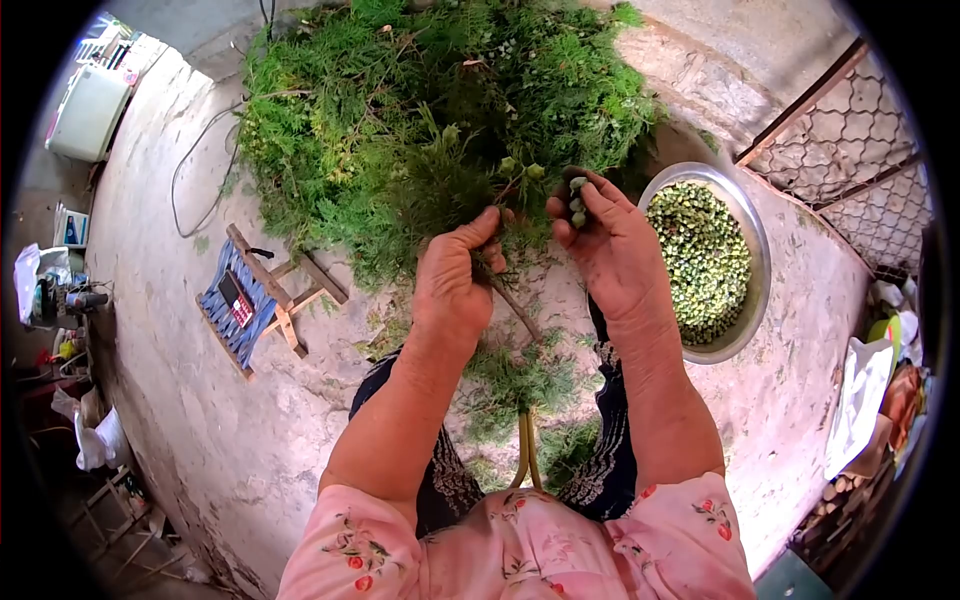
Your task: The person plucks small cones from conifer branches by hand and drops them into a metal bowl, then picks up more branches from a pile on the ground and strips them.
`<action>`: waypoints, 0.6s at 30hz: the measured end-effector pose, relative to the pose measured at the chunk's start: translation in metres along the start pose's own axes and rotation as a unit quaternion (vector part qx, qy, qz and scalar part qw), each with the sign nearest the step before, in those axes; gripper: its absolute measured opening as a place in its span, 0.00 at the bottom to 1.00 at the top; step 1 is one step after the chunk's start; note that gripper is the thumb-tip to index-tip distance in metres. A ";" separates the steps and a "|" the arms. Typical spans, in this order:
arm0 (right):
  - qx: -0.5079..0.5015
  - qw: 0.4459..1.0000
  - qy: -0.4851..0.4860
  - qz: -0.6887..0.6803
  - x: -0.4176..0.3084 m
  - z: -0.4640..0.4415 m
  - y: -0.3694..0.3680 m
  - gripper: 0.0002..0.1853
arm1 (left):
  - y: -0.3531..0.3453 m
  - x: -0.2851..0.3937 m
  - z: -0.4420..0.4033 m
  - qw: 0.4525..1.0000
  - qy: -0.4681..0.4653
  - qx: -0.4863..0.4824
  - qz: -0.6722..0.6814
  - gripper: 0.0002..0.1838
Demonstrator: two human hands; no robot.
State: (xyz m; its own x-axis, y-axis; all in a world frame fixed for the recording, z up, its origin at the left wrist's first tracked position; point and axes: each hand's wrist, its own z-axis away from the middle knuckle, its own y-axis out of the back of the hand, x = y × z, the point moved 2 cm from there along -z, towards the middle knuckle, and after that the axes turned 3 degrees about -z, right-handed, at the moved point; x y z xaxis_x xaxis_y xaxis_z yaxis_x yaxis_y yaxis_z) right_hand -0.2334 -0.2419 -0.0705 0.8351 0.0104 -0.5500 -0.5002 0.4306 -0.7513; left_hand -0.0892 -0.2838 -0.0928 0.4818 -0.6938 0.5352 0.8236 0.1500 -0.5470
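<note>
My left hand (452, 275) is closed around an evergreen branch (516, 312), its bare stem sticking out below my fingers towards me. Small green cones (534, 172) sit on the twigs just beyond my fingertips. A few pale green cones (577, 204) are held between the thumb and curled fingers of my right hand (622, 245). Just right of that hand stands a round metal basin (757, 262), with many loose green cones (700, 262) in it. Beyond both hands lies a large heap of leafy evergreen branches (340, 140).
A small wooden folding stool (270, 320) with a blue woven seat stands at the left, a dark and red object (237, 298) lying on it. Leafy clippings (515, 380) lie on the concrete floor between my legs. A wire-mesh panel (835, 140) leans at the right.
</note>
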 end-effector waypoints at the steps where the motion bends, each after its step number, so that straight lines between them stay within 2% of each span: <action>1: 0.012 1.000 -0.001 0.007 0.000 0.001 -0.002 0.10 | -0.001 0.001 0.001 1.000 -0.002 0.003 0.017 0.06; 12: -0.024 0.999 -0.015 -0.046 0.001 0.002 -0.001 0.10 | -0.005 0.003 0.003 0.999 0.002 -0.010 0.052 0.06; 14: 0.023 0.998 -0.031 0.054 0.006 0.001 0.007 0.10 | -0.007 0.004 0.003 0.998 -0.002 -0.031 0.054 0.07; 18: 0.053 0.989 -0.052 0.125 0.011 0.004 0.004 0.10 | -0.003 0.002 0.000 0.999 0.011 -0.015 0.047 0.09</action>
State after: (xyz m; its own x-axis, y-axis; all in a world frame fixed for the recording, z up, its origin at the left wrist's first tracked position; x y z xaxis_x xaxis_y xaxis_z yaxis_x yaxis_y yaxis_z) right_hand -0.2249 -0.2363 -0.0779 0.7103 0.2193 -0.6689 -0.6717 0.4953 -0.5509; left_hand -0.0906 -0.2854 -0.0898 0.5503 -0.6927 0.4663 0.7652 0.1948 -0.6137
